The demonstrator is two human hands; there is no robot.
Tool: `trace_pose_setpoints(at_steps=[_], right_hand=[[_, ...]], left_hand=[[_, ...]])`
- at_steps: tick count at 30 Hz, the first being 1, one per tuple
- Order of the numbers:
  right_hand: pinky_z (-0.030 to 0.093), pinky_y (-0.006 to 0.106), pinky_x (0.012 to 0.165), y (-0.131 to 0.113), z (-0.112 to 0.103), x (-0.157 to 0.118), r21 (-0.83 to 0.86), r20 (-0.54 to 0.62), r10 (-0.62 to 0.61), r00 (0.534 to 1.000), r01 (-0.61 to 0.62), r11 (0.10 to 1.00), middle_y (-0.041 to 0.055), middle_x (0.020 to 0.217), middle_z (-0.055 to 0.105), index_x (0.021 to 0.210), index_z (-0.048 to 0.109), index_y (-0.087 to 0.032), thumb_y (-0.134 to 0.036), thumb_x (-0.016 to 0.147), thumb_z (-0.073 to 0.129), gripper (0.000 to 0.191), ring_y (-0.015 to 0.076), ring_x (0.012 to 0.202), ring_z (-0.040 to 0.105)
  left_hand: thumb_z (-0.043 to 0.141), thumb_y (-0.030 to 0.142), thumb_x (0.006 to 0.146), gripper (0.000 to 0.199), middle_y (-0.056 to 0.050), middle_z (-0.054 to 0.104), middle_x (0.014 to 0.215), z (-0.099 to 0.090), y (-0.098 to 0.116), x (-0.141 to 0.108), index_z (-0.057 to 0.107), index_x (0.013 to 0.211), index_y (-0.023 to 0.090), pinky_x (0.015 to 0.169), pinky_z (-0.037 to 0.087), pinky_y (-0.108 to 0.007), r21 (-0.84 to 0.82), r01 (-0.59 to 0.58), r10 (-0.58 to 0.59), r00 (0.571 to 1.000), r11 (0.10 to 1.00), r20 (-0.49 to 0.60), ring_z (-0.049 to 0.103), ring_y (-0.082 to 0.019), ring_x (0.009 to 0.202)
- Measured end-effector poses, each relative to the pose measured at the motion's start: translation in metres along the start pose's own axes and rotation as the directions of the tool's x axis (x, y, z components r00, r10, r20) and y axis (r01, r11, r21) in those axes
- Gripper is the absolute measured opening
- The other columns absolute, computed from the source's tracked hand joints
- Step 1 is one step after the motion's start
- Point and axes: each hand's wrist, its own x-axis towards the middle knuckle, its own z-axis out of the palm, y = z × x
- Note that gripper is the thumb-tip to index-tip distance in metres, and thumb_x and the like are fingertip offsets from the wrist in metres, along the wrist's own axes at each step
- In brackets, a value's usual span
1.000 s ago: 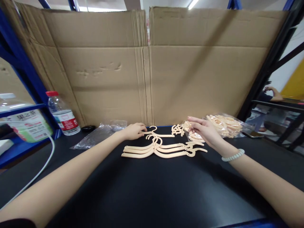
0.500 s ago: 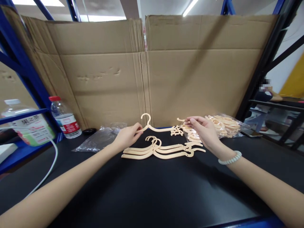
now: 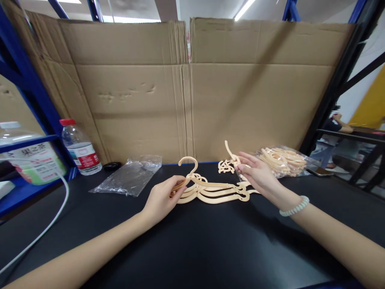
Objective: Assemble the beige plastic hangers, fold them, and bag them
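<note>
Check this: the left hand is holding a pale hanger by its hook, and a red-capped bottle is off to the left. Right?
Not quite: the head view shows the left hand holding the pale hanger by one side arm, not by its hook, which sticks up free. The red-capped bottle is off to the left.

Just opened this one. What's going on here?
A person is handling cream hangers at a black tabletop. The left hand grips one cream hanger at a group of similar overlapping hangers; whether it touches them is hard to tell. The right hand holds a slim curved cream piece in its fingertips, beside a pile of small cream parts. A filled clear bag lies behind that hand, and a flat plastic bag lies to the left.
</note>
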Motion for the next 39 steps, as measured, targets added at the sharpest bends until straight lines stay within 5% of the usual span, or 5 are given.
trace_pose_setpoints(at_steps=[5,10,17,28,39], right_hand=[[0.053,0.032,0.093,0.002,0.005,-0.005,0.006,0.163,0.175,0.971,-0.178,0.984,0.0038,0.082,0.065,0.079,0.065,-0.018,-0.012,0.064,0.080,0.022,0.0183,0.089,0.066],[0.052,0.029,0.092,-0.004,0.011,-0.013,0.033,0.239,0.215,0.947,-0.229,0.973,0.0016,0.082,0.066,0.069,0.056,-0.018,-0.020,0.062,0.087,0.031,0.0198,0.097,0.067],[0.049,0.019,0.062,-0.005,0.009,-0.011,-0.165,0.228,0.256,0.939,-0.222,0.961,-0.0019,0.073,0.066,0.081,0.066,-0.016,-0.025,0.056,0.089,0.035,0.0079,0.066,0.062],[0.057,0.024,0.077,-0.005,0.006,-0.015,-0.162,0.393,0.384,0.836,-0.348,0.924,0.0055,0.095,0.069,0.076,0.064,-0.015,-0.036,0.069,0.083,0.029,0.0140,0.082,0.069],[0.058,0.020,0.071,-0.002,0.009,-0.017,-0.184,0.359,0.431,0.828,-0.390,0.902,0.0050,0.073,0.071,0.074,0.056,-0.016,-0.042,0.066,0.085,0.040,0.0157,0.076,0.073]], left_hand=[[0.054,0.027,0.091,0.013,-0.002,0.069,0.094,-0.001,0.002,-0.001,0.056,0.103,0.021,0.069,0.055,-0.026,-0.063,0.048,-0.052,0.997,0.997,-0.054,0.068,-0.016,0.081],[0.054,0.026,0.091,0.013,-0.002,0.070,0.093,-0.002,0.005,-0.001,0.056,0.103,0.021,0.070,0.055,-0.025,-0.061,0.043,-0.047,0.996,0.997,-0.071,0.068,-0.016,0.081],[0.056,0.025,0.090,0.013,-0.002,0.070,0.094,-0.002,0.006,-0.001,0.056,0.102,0.020,0.075,0.055,-0.024,-0.059,0.001,-0.009,0.991,0.998,-0.131,0.070,-0.015,0.083],[0.056,0.024,0.091,0.010,-0.002,0.070,0.087,-0.003,0.008,-0.001,0.057,0.099,0.019,0.066,0.054,-0.023,0.038,-0.107,0.112,0.976,0.994,-0.188,0.069,-0.014,0.074],[0.059,0.022,0.090,0.008,0.000,0.070,0.084,-0.001,0.004,-0.002,0.059,0.098,0.019,0.066,0.054,-0.021,0.054,-0.170,0.177,0.965,0.984,-0.196,0.069,-0.013,0.072]])
